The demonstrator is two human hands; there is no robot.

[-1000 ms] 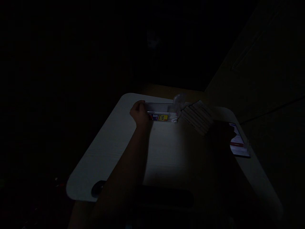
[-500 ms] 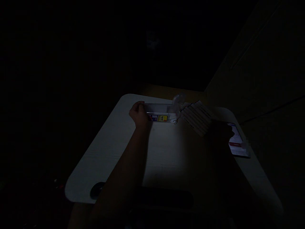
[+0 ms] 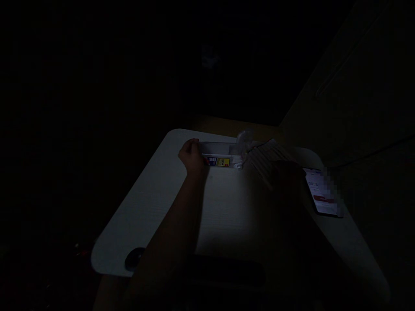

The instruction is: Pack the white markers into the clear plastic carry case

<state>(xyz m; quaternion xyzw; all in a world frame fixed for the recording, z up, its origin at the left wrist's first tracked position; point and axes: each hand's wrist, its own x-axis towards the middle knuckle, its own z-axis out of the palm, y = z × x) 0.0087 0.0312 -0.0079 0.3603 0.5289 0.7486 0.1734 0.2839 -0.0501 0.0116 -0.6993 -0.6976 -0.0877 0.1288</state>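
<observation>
Hands: left hand [image 3: 191,157] closed around the left end of a clear case [image 3: 232,148], thumb uppermost; right hand [image 3: 287,173] laid over the lower right part of a ribbed bundle [image 3: 263,159], in such deep shadow that I cannot tell how tightly its fingers grip.
Clear case: lying near the far edge of the table, long side across, a yellow-and-blue label [image 3: 218,162] on its near side.
Crumpled clear plastic: a loose piece [image 3: 244,139] at the case's right end, between it and the bundle.
Ribbed bundle: pale strips side by side, slanting down to the right; material too dim to tell.
Change: the right hand has shifted leftward and covers more of the bundle; the left hand and case stay put. I judge this a change of hold, with the left hand steadying.
Phone: lit screen [image 3: 319,192], now clear of the right hand, just beside it.
Table: pale top [image 3: 145,203], dark round shape [image 3: 134,259] at the near left corner.
</observation>
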